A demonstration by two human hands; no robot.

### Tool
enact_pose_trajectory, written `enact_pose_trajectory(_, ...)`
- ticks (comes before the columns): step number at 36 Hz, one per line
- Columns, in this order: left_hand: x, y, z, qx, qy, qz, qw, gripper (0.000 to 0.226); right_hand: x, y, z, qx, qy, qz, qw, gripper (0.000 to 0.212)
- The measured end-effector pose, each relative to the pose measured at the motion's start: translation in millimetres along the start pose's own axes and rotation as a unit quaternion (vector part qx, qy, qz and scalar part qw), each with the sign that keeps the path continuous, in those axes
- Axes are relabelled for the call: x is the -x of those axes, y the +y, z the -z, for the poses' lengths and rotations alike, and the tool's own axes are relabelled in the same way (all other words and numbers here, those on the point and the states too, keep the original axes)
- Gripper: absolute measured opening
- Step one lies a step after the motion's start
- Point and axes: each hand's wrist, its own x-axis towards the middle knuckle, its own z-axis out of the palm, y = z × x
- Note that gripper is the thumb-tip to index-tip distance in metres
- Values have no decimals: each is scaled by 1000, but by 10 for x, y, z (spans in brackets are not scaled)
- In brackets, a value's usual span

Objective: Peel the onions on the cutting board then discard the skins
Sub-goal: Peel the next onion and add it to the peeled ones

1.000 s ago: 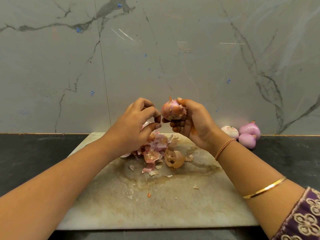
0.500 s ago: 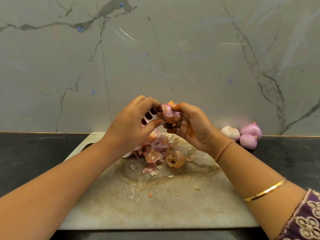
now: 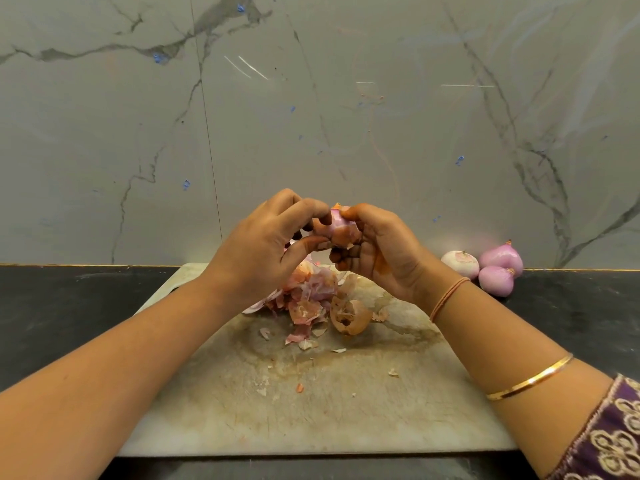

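**A:** Where is room to be found on the cutting board (image 3: 346,417)?

**B:** From its centre toward 6 o'clock, bare surface is seen, dotted only with small flakes (image 3: 299,388).

**A:** What is blocked?

**B:** The 12 o'clock part is covered by a heap of skins (image 3: 311,296). The air above it is taken by the left hand (image 3: 263,247) and right hand (image 3: 384,251), both pinched on an onion (image 3: 337,230). Forearms are laid in from 7 and 5 o'clock.

**A:** And off the board?

**B:** At 2 o'clock three peeled onions (image 3: 485,268) are clustered near the wall (image 3: 346,133). At 9 o'clock dark counter (image 3: 69,306) is seen open.
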Motion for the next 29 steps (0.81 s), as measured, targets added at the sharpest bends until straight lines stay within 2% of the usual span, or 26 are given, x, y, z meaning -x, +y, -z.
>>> enact_pose_trajectory(12,2,-7,-3,-17,4,-12,1000,22,2,-3,-7,-7,4,-8,1000,34)
enact_pose_trajectory(16,-2,8,-2,8,21,-8,1000,24,-6,2,-4,-15,8,-9,1000,33)
enact_pose_trajectory(19,-3,1,-2,23,5,5,1000,27,-11,10,-4,-6,11,-7,1000,33)
enact_pose_trajectory(29,-21,-28,-6,34,-12,26,999,13,-37,44,0,37,31,-8,999,40)
